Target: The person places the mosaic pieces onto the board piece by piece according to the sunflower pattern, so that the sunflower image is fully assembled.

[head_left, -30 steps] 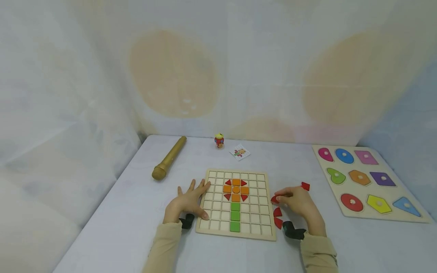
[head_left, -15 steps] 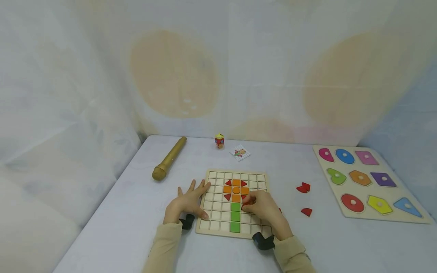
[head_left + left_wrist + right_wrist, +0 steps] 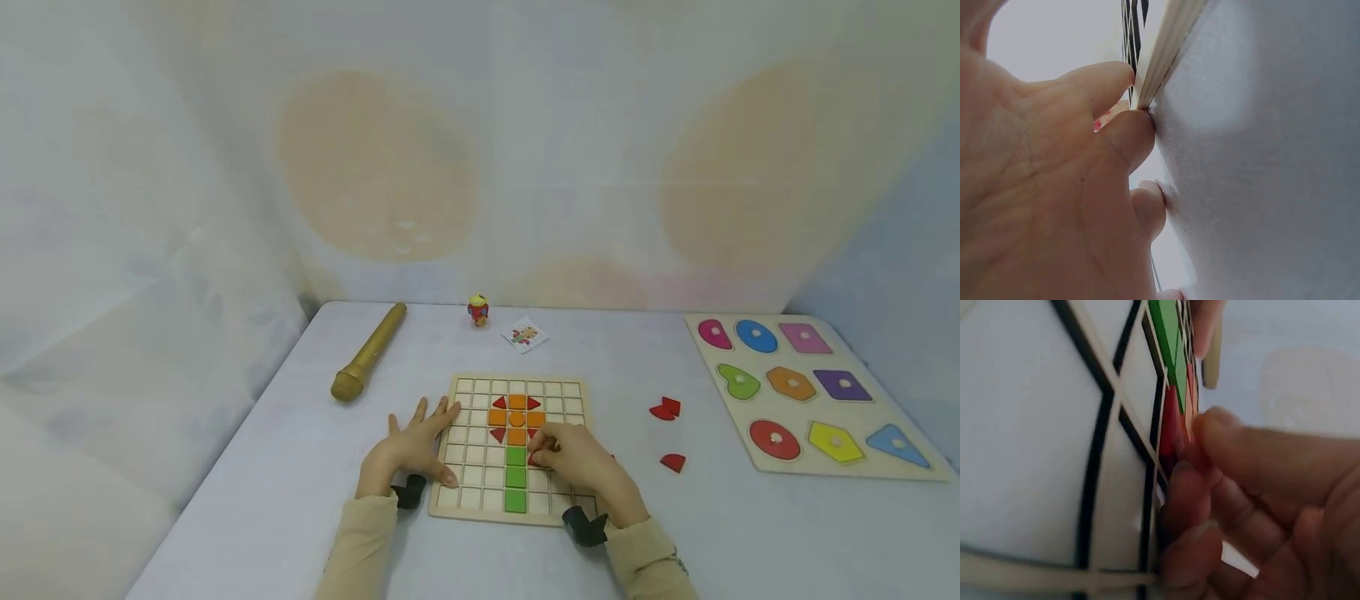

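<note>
Fingers of the right hand (image 3: 581, 467) pinch a red piece (image 3: 534, 457) beside the green squares (image 3: 515, 477), near the board's (image 3: 570, 389) front edge; the left hand (image 3: 411, 443) rests flat and open on its left edge.

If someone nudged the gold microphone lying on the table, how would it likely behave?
The gold microphone looks like a rigid, round-bodied tube lying on its side, so a sideways push would probably roll it. Its wider head may make it curve as it rolls. The table looks smooth, so little would likely stop it.
</note>
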Available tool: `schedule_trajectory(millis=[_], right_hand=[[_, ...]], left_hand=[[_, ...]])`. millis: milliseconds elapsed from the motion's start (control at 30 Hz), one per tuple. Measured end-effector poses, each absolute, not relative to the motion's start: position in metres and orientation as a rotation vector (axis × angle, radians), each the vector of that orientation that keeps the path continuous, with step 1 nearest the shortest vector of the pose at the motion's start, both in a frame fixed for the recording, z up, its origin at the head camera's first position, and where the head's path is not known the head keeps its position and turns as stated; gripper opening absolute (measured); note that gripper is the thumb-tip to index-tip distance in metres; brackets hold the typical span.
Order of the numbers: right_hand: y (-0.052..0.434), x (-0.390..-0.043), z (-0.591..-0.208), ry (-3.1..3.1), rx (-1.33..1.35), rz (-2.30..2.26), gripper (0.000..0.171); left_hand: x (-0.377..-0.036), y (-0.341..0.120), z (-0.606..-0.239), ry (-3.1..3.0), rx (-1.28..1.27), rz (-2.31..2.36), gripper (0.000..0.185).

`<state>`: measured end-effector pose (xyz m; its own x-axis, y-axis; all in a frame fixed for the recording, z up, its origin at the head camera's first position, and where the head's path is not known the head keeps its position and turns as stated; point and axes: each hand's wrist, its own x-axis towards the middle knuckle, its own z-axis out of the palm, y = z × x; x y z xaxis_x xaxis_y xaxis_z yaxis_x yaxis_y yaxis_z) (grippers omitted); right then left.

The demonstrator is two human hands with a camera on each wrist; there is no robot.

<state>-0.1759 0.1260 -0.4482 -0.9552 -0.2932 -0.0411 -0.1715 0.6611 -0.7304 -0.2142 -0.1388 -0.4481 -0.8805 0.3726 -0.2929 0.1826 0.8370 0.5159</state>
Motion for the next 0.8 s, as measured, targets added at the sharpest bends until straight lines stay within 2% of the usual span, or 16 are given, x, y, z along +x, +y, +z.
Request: schedule_trajectory(millis=[400, 800], right_hand=[[0.146, -0.188, -0.453, 2.522, -0.361, -1.392, 0.018], [0.206, -0.195, -0.451, 2.558, -0.047, -1.553, 0.043]], left_hand=[[-0.215, -0.14, -0.448, 2.614, 0.433, 0.712, 0.118], [-0.214, -0.14, -0.447, 2.625, 0.427, 0.7, 0.118]])
